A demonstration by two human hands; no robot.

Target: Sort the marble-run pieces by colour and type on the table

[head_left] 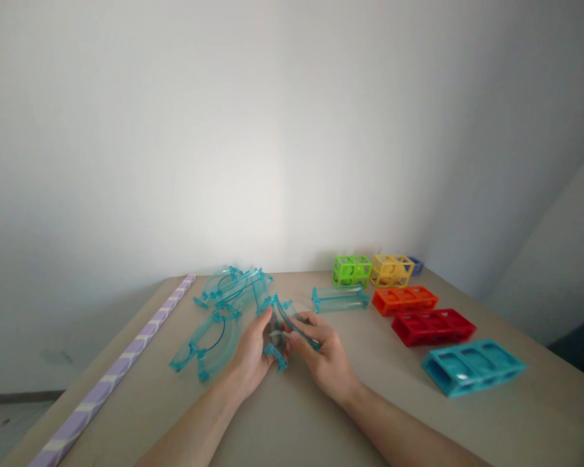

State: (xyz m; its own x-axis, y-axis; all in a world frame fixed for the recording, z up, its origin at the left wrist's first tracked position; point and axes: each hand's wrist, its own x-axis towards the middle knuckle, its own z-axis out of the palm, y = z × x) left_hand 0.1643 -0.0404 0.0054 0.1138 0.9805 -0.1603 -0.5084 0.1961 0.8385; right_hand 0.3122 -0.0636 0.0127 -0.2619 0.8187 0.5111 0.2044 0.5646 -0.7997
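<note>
Both my hands are close together over the middle of the table. My left hand (253, 350) is closed on the near-left side of a clear teal plastic track piece (274, 331), with teal connector ends at its top and bottom. Closed on a curved, see-through teal piece (294, 324) is my right hand (327, 353), its thumb and fingers pinching the dark curved edge. The two pieces meet or overlap between my hands; I cannot tell whether they are joined. Left of my left hand lies a curved clear track piece (226, 347).
Behind my hands is a pile of clear teal track pieces (238, 288), with a straight one (340, 298) to the right. Frame blocks stand at right: green (352, 270), yellow (392, 270), blue (416, 264), orange (405, 300), red (434, 326), teal (473, 366). A purple-white strip (121, 363) runs along the left.
</note>
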